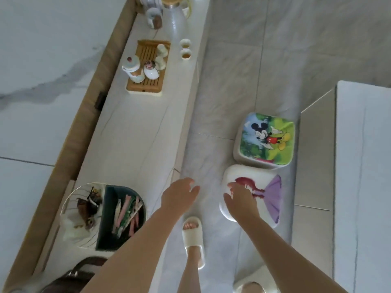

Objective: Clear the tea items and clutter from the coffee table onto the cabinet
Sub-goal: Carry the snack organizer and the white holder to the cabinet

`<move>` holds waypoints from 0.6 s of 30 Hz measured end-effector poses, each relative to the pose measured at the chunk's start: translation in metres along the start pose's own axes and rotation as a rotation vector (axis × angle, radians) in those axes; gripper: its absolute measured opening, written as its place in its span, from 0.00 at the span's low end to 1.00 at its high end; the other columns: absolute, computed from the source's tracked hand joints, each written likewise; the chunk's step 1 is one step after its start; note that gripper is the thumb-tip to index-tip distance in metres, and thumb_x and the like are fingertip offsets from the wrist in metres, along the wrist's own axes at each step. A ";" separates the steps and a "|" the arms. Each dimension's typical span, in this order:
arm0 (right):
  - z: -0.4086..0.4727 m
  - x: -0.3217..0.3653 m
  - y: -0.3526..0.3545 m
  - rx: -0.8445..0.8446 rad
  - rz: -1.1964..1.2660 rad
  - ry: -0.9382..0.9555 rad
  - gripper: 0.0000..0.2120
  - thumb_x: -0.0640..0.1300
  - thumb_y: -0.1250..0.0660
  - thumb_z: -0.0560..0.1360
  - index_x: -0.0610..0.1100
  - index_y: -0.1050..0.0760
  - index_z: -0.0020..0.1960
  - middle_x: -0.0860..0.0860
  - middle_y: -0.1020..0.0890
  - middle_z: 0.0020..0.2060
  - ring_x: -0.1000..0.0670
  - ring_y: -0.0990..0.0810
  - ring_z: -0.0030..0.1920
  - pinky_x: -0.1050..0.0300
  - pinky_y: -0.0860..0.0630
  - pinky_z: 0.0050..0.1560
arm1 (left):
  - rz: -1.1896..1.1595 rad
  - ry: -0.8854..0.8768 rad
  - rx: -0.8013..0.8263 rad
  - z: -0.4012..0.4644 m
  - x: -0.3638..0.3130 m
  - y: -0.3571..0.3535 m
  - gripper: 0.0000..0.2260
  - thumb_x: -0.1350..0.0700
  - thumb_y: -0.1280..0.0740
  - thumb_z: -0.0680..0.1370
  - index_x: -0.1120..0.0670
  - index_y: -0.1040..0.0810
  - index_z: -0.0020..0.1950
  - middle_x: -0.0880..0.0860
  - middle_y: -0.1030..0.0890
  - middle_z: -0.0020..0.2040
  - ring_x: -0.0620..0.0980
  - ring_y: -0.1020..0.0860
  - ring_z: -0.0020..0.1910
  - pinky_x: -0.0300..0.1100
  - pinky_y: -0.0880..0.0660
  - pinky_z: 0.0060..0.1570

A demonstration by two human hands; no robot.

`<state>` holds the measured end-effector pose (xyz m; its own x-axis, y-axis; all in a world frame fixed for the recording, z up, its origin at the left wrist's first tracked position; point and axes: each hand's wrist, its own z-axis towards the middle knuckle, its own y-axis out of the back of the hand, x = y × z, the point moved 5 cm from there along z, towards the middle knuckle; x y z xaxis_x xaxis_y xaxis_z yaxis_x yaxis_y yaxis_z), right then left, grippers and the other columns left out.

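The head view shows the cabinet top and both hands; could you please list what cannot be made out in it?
- Dark kettle: cut off by the bottom edge, partly behind the left arm.
- Jars and glass bottle: cut by the top edge, blurred.
- Two small cups: too small to judge contents.
- Left hand, right hand: motion-blurred fingers.

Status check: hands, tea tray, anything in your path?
Both hands empty, left hand and right hand open over the floor. Tea tray on the cabinet, cups beside it. Two stools close at right.
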<state>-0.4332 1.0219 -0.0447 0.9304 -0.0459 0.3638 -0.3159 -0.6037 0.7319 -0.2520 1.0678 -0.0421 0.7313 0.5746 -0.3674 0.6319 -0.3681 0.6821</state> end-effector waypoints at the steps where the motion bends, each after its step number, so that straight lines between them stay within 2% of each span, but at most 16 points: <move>1: -0.004 -0.019 0.008 -0.018 -0.007 -0.026 0.17 0.48 0.43 0.78 0.47 0.32 0.67 0.47 0.23 0.60 0.47 0.24 0.59 0.51 0.29 0.62 | 0.023 -0.027 0.014 -0.002 -0.019 -0.011 0.18 0.43 0.44 0.79 0.48 0.28 0.65 0.48 0.22 0.61 0.49 0.25 0.60 0.44 0.29 0.58; 3: -0.013 -0.059 0.024 -0.054 -0.026 -0.078 0.17 0.48 0.44 0.79 0.46 0.32 0.67 0.48 0.23 0.59 0.47 0.24 0.59 0.53 0.28 0.60 | 0.055 -0.080 0.039 -0.005 -0.057 -0.035 0.18 0.42 0.43 0.79 0.48 0.28 0.66 0.48 0.22 0.62 0.49 0.25 0.60 0.44 0.29 0.58; 6: -0.033 -0.125 0.047 -0.084 0.055 -0.183 0.18 0.47 0.43 0.79 0.48 0.32 0.67 0.49 0.23 0.60 0.48 0.25 0.61 0.55 0.31 0.61 | 0.132 -0.177 0.090 -0.012 -0.117 -0.073 0.18 0.43 0.44 0.79 0.48 0.26 0.64 0.48 0.21 0.60 0.49 0.24 0.58 0.39 0.31 0.52; 10: -0.068 -0.210 0.076 -0.111 0.173 -0.300 0.17 0.46 0.43 0.78 0.47 0.32 0.67 0.47 0.23 0.61 0.45 0.26 0.61 0.52 0.32 0.62 | 0.241 -0.307 0.172 -0.031 -0.200 -0.125 0.18 0.43 0.44 0.79 0.48 0.25 0.63 0.49 0.20 0.59 0.50 0.23 0.56 0.43 0.27 0.53; 14: -0.099 -0.285 0.103 -0.177 0.257 -0.395 0.19 0.47 0.41 0.78 0.46 0.33 0.68 0.47 0.24 0.63 0.45 0.27 0.64 0.50 0.32 0.65 | 0.302 -0.409 0.233 -0.052 -0.274 -0.174 0.18 0.44 0.43 0.79 0.48 0.26 0.65 0.49 0.20 0.59 0.51 0.23 0.58 0.42 0.30 0.50; 18: -0.137 -0.368 0.121 -0.247 0.331 -0.492 0.19 0.47 0.39 0.77 0.45 0.32 0.68 0.46 0.24 0.62 0.44 0.26 0.63 0.48 0.30 0.64 | 0.379 -0.471 0.290 -0.082 -0.342 -0.233 0.19 0.43 0.43 0.78 0.49 0.26 0.65 0.49 0.21 0.61 0.50 0.24 0.61 0.44 0.29 0.57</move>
<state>-0.8389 1.0749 -0.0115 0.7342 -0.5935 0.3296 -0.5802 -0.2964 0.7586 -0.6702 1.0172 -0.0235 0.9086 0.0110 -0.4176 0.3048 -0.7010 0.6447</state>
